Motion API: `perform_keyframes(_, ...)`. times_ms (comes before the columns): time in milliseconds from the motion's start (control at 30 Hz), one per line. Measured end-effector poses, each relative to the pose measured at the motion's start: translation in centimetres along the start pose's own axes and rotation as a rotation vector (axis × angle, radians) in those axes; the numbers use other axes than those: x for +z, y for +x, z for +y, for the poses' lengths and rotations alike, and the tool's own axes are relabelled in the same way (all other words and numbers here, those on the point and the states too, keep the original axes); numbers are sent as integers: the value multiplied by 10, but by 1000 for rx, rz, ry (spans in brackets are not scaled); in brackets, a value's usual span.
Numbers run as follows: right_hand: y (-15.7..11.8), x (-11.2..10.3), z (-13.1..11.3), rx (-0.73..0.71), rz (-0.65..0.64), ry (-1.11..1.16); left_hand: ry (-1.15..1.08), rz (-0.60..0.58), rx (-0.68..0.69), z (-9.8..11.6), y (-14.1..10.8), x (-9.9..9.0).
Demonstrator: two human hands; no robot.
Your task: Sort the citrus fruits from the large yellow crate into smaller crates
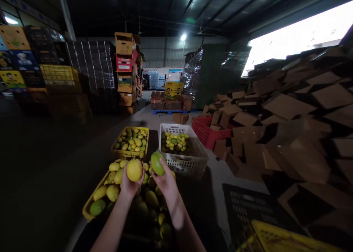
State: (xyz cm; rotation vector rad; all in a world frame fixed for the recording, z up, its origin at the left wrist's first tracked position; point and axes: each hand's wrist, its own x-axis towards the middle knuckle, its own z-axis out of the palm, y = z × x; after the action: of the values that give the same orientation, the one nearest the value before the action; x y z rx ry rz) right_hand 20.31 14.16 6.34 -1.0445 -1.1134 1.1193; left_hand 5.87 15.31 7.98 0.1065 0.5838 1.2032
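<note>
A round yellow fruit (134, 170) rests in my left hand (130, 185), whose fingers curl around its underside. My right hand (166, 182) grips a green fruit (157, 163) between thumb and fingers, a little to the right of the yellow one. Both hands are raised over a yellow crate (87, 209) heaped with yellow and green fruit. Just beyond it on the left stands another yellow crate (129, 154) full of similar fruit. A white crate (190, 163), partly filled with yellow and green fruit, stands beyond my right hand.
Flattened and open cardboard boxes (289, 106) form a large pile on the right, beside a red crate (205, 130). A yellow crate (281, 237) is at the lower right. Stacked boxes (125, 77) and a blue pallet (167, 112) stand farther back.
</note>
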Motion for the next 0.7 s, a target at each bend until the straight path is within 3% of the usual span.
perform_keyframes(133,2,6,-9,148,184,198,-108,24,0,-3,6,0)
perform_keyframes(267,3,4,-19,186,228,169,-237,-22,10,1,12,-5)
perform_keyframes(400,4,-1,-19,138,231,142,-207,-59,39,6,19,-15)
perform_keyframes(567,2,-1,-14,171,256,756,-292,-143,43,7,27,-27)
perform_keyframes(700,1,4,-14,245,293,975,-305,-201,22,7,30,-34)
